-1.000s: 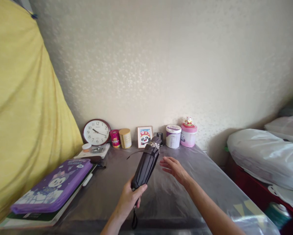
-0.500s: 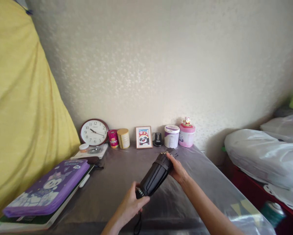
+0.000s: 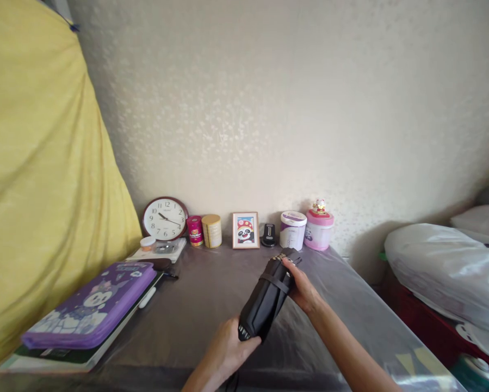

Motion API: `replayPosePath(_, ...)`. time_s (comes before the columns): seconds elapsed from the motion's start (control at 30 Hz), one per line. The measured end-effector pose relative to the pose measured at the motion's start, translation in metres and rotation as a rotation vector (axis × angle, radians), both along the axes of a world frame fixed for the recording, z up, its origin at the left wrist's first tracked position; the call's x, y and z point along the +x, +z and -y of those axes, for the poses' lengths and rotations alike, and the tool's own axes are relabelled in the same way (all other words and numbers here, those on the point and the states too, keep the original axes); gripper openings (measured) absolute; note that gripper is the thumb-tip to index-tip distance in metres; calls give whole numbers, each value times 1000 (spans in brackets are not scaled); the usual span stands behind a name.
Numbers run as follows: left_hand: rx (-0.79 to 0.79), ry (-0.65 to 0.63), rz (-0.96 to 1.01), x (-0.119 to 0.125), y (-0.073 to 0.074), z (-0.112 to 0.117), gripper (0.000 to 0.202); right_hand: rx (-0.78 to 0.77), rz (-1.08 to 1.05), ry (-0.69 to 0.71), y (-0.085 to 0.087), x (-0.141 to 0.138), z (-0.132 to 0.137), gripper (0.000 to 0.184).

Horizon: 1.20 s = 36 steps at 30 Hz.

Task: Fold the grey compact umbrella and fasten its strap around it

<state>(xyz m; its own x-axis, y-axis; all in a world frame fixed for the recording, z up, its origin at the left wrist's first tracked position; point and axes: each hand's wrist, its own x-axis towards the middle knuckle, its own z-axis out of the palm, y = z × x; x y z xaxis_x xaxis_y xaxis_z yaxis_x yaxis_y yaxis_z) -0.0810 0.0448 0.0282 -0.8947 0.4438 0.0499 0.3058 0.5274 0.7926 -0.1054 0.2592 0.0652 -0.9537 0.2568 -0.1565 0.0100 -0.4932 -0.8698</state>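
Observation:
A folded black umbrella (image 3: 266,296) lies slanted above the table (image 3: 195,310), its tip pointing up and away to the right. My left hand (image 3: 228,351) is closed around its handle end near the front edge. My right hand (image 3: 301,286) grips the far end, fingers wrapped over the top by the strap band. The umbrella's wrist cord hangs below my left hand.
Along the wall stand a round clock (image 3: 165,219), two small tins (image 3: 203,231), a panda picture frame (image 3: 245,230) and two tubs (image 3: 305,230). A purple case on books (image 3: 87,307) lies at the left. Plastic-covered bundles (image 3: 444,272) sit at the right, a yellow cloth (image 3: 36,179) at the left.
The umbrella has swung down from a raised tilt toward the table. My right hand, open beside it a second ago, has closed on its far end. The loose strap now wraps it.

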Motion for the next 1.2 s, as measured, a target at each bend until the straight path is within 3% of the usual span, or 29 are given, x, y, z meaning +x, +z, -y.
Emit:
replayPosePath(0.2,-13,39,-61,-6,4,4,14,194,-38,65,3,4,-9,42)
replayPosePath(0.37,-128,249,-286,-20,9,25,34,312,8,-157,-6,3,-39,38)
replayPosePath(0.47,-76,350,-390,-26,10,37,47,343,54,-218,-15,1,-52,29)
replayPosePath(0.53,36,373,-243,-28,10,38,41,372,86,-226,-18,1,-56,24)
replayPosePath(0.63,95,314,-43,-30,8,32,5,372,108,-214,-20,2,-59,20)
replayPosePath(0.7,85,318,-28,-31,7,29,14,359,105,-204,-20,3,-61,18)
replayPosePath(0.8,59,397,-106,-32,8,31,9,336,92,-182,-21,4,-65,14)
replayPosePath(0.9,27,454,-193,-32,13,36,33,333,105,-177,-24,6,-69,12)
replayPosePath(1.07,408,376,134,-32,15,31,25,346,107,-151,-27,8,-74,11)
replayPosePath(1.2,530,297,222,-34,14,26,25,347,120,-148,-28,8,-76,10)
